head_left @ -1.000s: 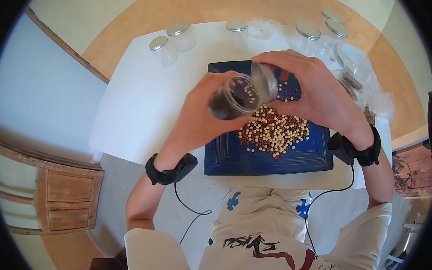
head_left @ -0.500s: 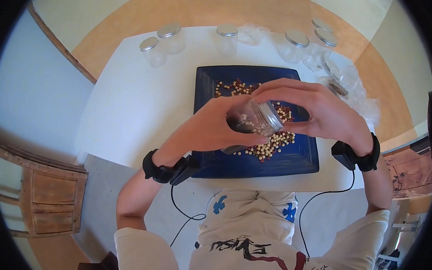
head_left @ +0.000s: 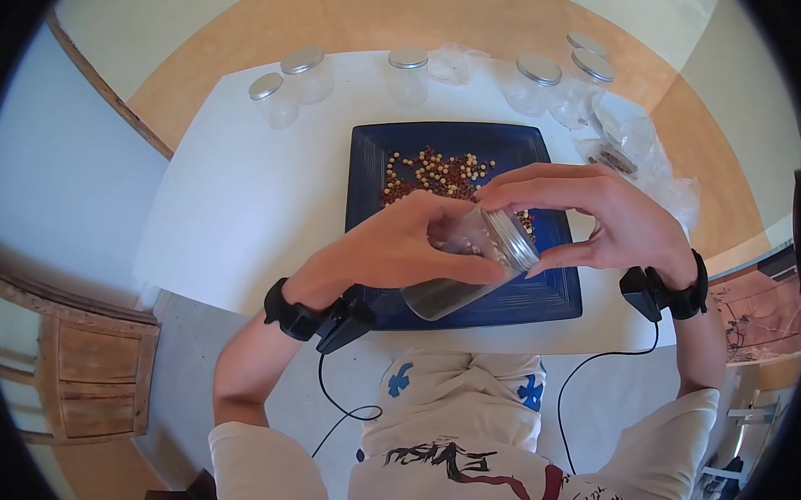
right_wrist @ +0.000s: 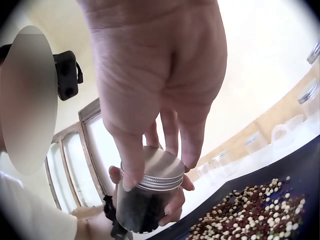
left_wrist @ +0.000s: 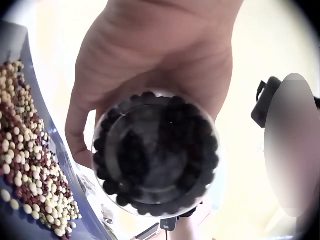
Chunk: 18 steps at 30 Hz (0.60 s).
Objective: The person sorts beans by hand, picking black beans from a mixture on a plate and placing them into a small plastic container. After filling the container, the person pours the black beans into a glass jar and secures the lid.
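A clear jar [head_left: 438,295] with dark contents is held tilted over the front part of the blue tray [head_left: 510,309]. My left hand [head_left: 400,245] grips the jar's body; in the left wrist view its round base [left_wrist: 155,155] shows dark round pieces inside. My right hand [head_left: 595,210] pinches the silver lid [head_left: 509,238] at the jar's mouth, thumb on one side and fingers on the other. From the right wrist view, the lid [right_wrist: 162,170] sits on the jar. Mixed cream, red and brown beans [head_left: 442,172] lie on the tray, partly hidden by the hands.
Several silver-lidded jars [head_left: 408,75] stand along the white table's [head_left: 228,186] far edge. Clear plastic bags [head_left: 633,141] lie at the right, with a packet of brown pieces [head_left: 615,158] among them. Cables hang from both wrist cameras.
The lid and jar, apart at first, have come together at the mouth. Both hands have moved lower and nearer the body, uncovering beans at the tray's far part.
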Each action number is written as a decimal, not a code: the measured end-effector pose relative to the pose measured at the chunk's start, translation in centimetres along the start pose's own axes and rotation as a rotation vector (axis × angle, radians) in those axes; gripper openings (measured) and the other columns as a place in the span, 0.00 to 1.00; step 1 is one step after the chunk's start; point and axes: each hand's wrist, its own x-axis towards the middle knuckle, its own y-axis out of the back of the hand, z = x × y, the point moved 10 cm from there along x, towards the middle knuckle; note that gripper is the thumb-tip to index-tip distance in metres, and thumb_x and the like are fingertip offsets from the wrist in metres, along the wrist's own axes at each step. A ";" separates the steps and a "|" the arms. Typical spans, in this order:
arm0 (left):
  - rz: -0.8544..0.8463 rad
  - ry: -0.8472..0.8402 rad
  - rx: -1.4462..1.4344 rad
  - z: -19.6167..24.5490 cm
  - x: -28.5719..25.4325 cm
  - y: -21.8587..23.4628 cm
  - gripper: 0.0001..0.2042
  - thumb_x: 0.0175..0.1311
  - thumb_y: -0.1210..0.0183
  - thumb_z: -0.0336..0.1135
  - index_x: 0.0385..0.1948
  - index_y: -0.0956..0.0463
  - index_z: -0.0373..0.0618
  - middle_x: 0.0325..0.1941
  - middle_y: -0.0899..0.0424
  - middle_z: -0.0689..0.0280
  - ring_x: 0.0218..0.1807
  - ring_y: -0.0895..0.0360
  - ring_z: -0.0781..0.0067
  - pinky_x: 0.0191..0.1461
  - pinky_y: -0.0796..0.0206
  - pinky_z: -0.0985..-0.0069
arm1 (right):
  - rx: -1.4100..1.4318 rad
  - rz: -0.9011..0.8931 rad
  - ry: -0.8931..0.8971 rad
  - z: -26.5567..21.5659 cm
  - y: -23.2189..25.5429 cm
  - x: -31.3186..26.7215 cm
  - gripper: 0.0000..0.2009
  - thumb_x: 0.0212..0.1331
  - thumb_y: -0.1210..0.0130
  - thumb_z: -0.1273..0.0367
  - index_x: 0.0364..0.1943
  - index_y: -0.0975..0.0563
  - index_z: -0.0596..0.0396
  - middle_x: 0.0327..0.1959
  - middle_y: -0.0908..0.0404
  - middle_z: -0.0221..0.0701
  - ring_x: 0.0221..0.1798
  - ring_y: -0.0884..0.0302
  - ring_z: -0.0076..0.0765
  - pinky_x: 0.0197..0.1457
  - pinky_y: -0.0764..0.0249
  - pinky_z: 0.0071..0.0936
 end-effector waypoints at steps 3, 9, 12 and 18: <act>-0.070 -0.022 -0.235 -1.2 0.5 -1.0 0.22 0.64 0.26 0.53 0.49 0.12 0.43 0.44 0.11 0.69 0.47 0.18 0.79 0.55 0.29 0.77 | 0.029 0.016 0.018 -0.8 0.5 -0.1 0.30 0.43 0.24 0.77 0.58 0.14 0.52 0.64 0.14 0.36 0.66 0.16 0.48 0.70 0.20 0.43; -0.227 -0.054 -0.549 0.0 0.4 -2.7 0.21 0.70 0.31 0.53 0.49 0.12 0.43 0.46 0.10 0.68 0.48 0.17 0.78 0.57 0.28 0.77 | 0.184 0.083 0.059 -1.2 1.4 -0.4 0.31 0.45 0.28 0.82 0.59 0.14 0.46 0.64 0.15 0.32 0.67 0.17 0.48 0.70 0.19 0.41; -0.120 -0.026 -0.353 0.9 0.5 -2.1 0.20 0.72 0.34 0.52 0.47 0.11 0.42 0.46 0.10 0.67 0.48 0.17 0.79 0.57 0.28 0.77 | 0.093 0.071 0.017 -0.9 1.5 -0.9 0.30 0.44 0.28 0.82 0.57 0.13 0.45 0.63 0.13 0.32 0.65 0.16 0.48 0.69 0.18 0.40; -0.200 -0.101 -0.407 1.2 0.4 -3.2 0.18 0.75 0.36 0.51 0.44 0.10 0.44 0.44 0.10 0.69 0.48 0.18 0.80 0.57 0.30 0.77 | 0.137 0.070 0.014 -1.0 1.3 -1.6 0.30 0.44 0.28 0.82 0.57 0.12 0.43 0.63 0.12 0.31 0.65 0.15 0.48 0.69 0.18 0.40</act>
